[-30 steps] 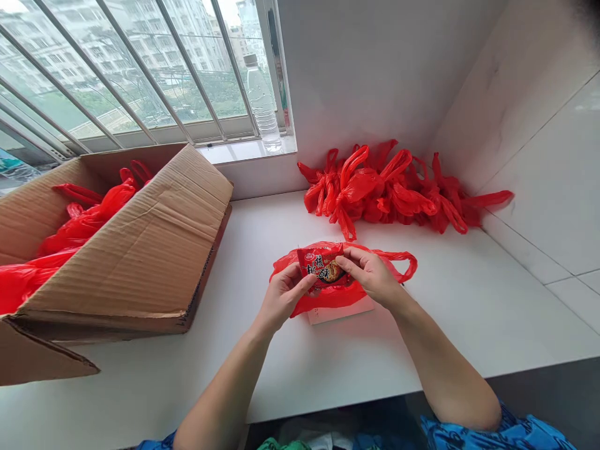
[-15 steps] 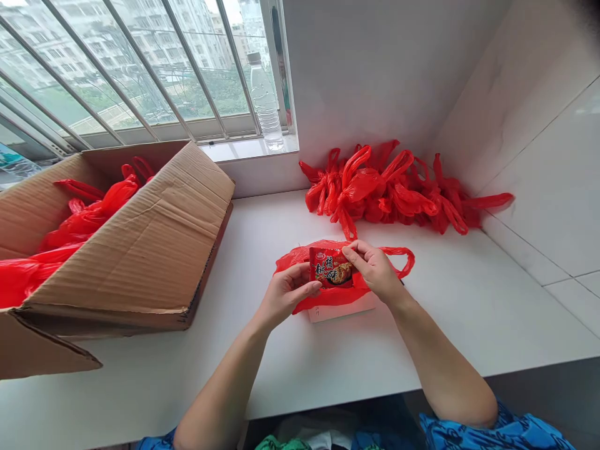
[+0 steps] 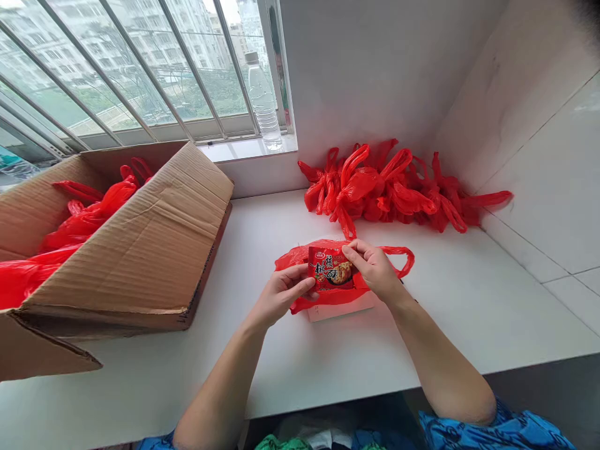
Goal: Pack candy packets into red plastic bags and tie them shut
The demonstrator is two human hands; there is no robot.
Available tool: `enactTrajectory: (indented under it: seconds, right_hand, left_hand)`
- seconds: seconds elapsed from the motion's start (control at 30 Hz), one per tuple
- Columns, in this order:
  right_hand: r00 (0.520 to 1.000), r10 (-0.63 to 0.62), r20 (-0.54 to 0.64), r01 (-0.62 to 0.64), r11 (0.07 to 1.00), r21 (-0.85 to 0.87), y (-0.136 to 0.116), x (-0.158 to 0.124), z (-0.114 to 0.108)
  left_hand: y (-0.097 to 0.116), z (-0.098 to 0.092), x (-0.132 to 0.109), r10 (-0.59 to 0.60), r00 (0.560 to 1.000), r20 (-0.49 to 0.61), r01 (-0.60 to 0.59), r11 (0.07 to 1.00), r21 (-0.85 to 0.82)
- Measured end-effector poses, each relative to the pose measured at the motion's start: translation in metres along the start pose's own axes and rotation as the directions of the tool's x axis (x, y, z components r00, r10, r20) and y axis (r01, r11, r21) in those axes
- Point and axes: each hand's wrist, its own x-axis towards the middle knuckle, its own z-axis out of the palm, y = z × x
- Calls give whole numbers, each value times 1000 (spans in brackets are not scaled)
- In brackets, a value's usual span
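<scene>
A small red snack packet (image 3: 330, 272) with printed characters is held over the mouth of a red plastic bag (image 3: 328, 294) lying on the white table (image 3: 328, 356). My right hand (image 3: 375, 272) pinches the packet's right top corner. My left hand (image 3: 281, 297) pinches the bag's edge at the packet's left end. A white card or box (image 3: 337, 308) lies under the bag, mostly hidden.
A pile of tied red bags (image 3: 389, 190) sits at the back right by the tiled wall. An open cardboard box (image 3: 140, 250) with more red bags (image 3: 79, 219) stands at the left. A plastic water bottle (image 3: 263, 103) is on the window sill.
The packet has moved slightly right and lower, into the bag's mouth. My left hand shifted from the packet's left end down to the bag's edge.
</scene>
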Motion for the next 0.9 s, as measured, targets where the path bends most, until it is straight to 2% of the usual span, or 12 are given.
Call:
enactTrajectory:
  seconds: [0.13,0.23,0.3,0.37,0.43,0.53,0.67,0.77,0.83,0.9]
  right_hand:
    - [1000,-23,-5,23,999,-47,3,1,-1]
    - [988,-109,-108,85,974,-210,5,1,-3]
    - [953,-225,-206,135,917,-376,4,0,-7]
    - [914,-335,-231,184,846,-501,2,0,-10]
    - [903,-394,-174,238,794,-560,-1,-1,-11]
    - [909,-416,-42,307,732,-608,-2,-2,-11]
    - [897,-428,110,379,616,-691,4,0,-7]
    - [891,-450,67,341,564,-752,10,3,-4]
    - [897,-442,7,301,600,-741,13,5,-1]
    - [919,-394,-22,273,675,-685,15,6,1]
  left_hand:
    - [-3,-1,0,25,1000,-6,-24,995,93]
    - [-8,-2,1,173,983,-58,-143,929,340]
    - [-10,-2,1,309,948,-70,-203,762,615]
    - [-13,-1,1,376,926,-27,-192,533,824]
    - [-15,1,1,377,926,31,-174,351,920]
    - [-16,5,0,341,930,140,-220,207,953]
    - [-17,6,-1,277,924,262,-323,204,924]
    - [-18,6,-2,235,918,319,-372,237,897]
    - [-19,6,-2,213,917,339,-387,261,884]
    - [-20,6,-2,198,919,341,-386,282,878]
